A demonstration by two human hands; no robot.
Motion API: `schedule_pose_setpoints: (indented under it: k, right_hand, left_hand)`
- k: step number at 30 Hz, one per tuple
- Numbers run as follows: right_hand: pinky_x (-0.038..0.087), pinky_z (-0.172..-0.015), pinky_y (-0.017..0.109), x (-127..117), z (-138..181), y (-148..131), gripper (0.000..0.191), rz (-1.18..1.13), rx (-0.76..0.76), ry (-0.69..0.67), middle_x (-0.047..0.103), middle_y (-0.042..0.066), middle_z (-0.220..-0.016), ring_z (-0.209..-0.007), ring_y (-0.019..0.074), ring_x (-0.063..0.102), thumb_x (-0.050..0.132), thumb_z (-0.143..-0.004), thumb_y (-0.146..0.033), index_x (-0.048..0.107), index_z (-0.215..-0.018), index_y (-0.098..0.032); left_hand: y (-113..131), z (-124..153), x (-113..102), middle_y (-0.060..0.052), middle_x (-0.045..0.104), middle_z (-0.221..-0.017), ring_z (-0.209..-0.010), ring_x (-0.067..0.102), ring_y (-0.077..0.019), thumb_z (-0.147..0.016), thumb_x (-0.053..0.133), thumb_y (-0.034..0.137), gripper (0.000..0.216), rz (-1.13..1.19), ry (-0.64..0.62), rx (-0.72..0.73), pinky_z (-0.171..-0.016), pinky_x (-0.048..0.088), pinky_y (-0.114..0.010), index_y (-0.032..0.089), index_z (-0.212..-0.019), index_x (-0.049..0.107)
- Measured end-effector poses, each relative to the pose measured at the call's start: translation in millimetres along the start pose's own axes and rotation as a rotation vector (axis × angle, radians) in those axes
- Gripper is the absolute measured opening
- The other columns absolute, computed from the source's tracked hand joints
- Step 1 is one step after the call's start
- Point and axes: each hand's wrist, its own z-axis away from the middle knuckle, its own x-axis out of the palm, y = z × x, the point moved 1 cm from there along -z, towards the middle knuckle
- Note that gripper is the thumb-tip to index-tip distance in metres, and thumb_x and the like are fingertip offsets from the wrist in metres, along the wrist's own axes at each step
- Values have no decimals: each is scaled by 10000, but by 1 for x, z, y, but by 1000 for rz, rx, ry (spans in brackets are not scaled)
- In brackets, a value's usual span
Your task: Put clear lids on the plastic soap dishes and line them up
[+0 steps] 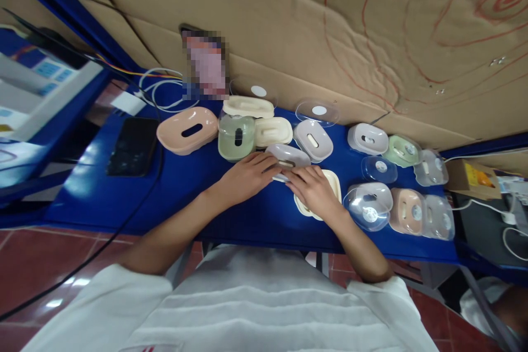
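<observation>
The pale grey dish (291, 154) was in the middle of the blue table (198, 201), and I take it as the clock's centre. Its near side was partly hidden behind the fingers, as was the small pale strip (285, 164) inside it. The right hand (314, 190) and its wrist covered much of a cream tray (333, 182) at 4 o'clock. Between 10 and 11 o'clock, the screen of a leaning device (205, 63) was blurred into squares. The edges of the clear lid (307, 113) at 1 o'clock were hard to make out.

The left hand (247, 177) came from 8 o'clock, the right from between 4 and 5, both with palms down. Their fingers, bent and close together, gripped the dish between them; how the thumbs pinched, I could not tell.
</observation>
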Motion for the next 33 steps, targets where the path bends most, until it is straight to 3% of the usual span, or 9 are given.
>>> schedule_pose_setpoints:
  k: [5,9,13,17,19,22,25,28,33]
  right_hand:
    - [494,-1001,422,5,0,2,312,-59,-12,-35,775,103,-1307,-1143,254,700,543,-1100,-191,724,-1353,-194]
    - [504,-1093,431,-17,11,34,329,-188,90,36,769,91,-1348,-1268,244,687,492,-1111,-234,729,-1338,-220]
    - [477,-1140,552,-49,43,89,425,78,713,84,707,165,-1438,-1352,340,655,411,-1046,-170,713,-1345,-179]
    - [511,-1046,682,-54,74,121,592,173,1209,-195,662,298,-1441,-1274,477,684,500,-1031,-362,548,-1554,-89]
    - [524,-1032,677,-50,82,126,649,94,1191,-270,682,303,-1404,-1249,481,693,515,-1023,-426,531,-1576,-87]
    - [542,-1070,594,-44,86,129,608,-105,979,-178,712,199,-1408,-1273,397,690,514,-1017,-415,539,-1582,-194]
    - [485,-1147,643,-42,88,133,619,-159,850,-153,561,124,-1625,-1459,404,553,604,-971,-452,549,-1567,-295]
    - [369,-1209,742,-41,92,136,718,-110,851,-218,381,140,-1753,-1584,451,389,689,-932,-531,526,-1588,-290]
    - [315,-1259,726,-32,93,133,824,-203,729,-294,354,166,-1762,-1616,421,354,700,-940,-622,447,-1645,-280]
  left_hand:
    - [-2,2,2,-111,736,-1192,-1147,684,-278,-1036,630,183,178,-34,-31,27,-977,554,-415,160,-1194,707]
    - [-2,2,3,-110,725,-1189,-1151,669,-277,-1036,641,210,180,-13,-36,15,-980,531,-413,163,-1198,704]
    - [-1,2,2,-107,717,-1177,-1150,660,-274,-1043,629,206,173,-7,-36,16,-985,518,-410,159,-1192,706]
    - [-1,2,3,-110,716,-1181,-1159,658,-272,-1049,621,202,178,35,-41,-5,-980,519,-413,165,-1199,709]
    - [0,2,3,-108,715,-1186,-1167,658,-274,-1050,622,207,181,54,-45,-11,-981,522,-416,173,-1205,709]
    - [-1,2,4,-106,712,-1206,-1188,656,-282,-1054,622,225,188,56,-52,-3,-992,531,-424,182,-1218,703]
    - [-1,2,4,-107,711,-1216,-1184,658,-283,-1057,617,230,189,54,-49,0,-997,539,-430,184,-1220,700]
    - [-1,3,4,-112,711,-1207,-1184,657,-288,-1054,616,232,199,65,-49,-9,-1009,542,-442,186,-1225,707]
    - [-2,3,4,-112,712,-1225,-1186,664,-287,-1055,612,247,200,55,-54,-11,-1020,546,-442,196,-1221,710]
